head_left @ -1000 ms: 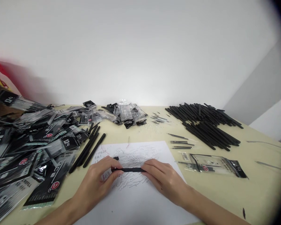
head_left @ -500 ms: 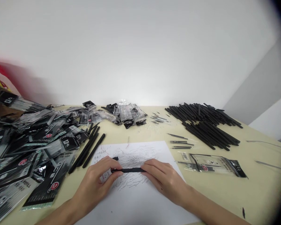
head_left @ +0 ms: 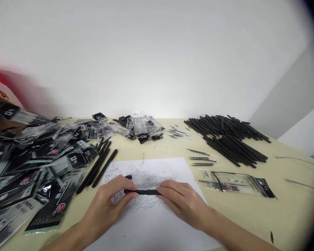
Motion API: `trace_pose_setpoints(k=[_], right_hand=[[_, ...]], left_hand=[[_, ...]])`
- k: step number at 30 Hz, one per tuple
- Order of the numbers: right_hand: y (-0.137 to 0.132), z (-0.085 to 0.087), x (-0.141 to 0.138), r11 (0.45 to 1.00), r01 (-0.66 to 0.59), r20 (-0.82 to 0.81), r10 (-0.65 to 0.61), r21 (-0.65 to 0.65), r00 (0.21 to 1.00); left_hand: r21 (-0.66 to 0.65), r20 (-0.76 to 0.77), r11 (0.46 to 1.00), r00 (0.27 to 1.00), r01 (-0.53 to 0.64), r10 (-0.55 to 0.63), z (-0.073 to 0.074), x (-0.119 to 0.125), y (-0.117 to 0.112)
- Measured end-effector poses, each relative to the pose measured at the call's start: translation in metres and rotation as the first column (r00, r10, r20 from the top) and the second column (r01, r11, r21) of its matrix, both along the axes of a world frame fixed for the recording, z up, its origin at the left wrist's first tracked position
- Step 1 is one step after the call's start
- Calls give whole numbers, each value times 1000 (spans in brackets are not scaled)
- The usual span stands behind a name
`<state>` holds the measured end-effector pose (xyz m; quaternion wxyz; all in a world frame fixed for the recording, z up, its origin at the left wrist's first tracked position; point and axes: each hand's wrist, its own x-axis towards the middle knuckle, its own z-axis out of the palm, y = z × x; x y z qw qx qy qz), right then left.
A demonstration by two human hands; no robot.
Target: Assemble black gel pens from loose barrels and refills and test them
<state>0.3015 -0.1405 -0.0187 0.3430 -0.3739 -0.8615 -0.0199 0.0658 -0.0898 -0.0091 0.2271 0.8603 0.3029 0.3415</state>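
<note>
Many black refill packets (head_left: 42, 167) lie heaped at far left. Next, the left hand (head_left: 107, 198) pinches one end of a slim black pen (head_left: 143, 192) between thumb and fingers, above a scribbled paper sheet (head_left: 157, 226). The right hand (head_left: 181, 202) closes on the other end, its forearm low. This pen should be light and stiff, perhaps slippery, so hold it near both ends.
</note>
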Motion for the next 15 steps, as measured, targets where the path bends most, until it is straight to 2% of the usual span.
trace_pose_setpoints(k=[5,15], right_hand=[[-1,1,-1,999,-23,-37,21,-29,999],[-1,3,-3,961,-73,-191,22,-266,981]], left_hand=[[-27,17,1000,1000,1,-1,-2,0,0],[35,28,999,999,39,-40,-2,0,3]])
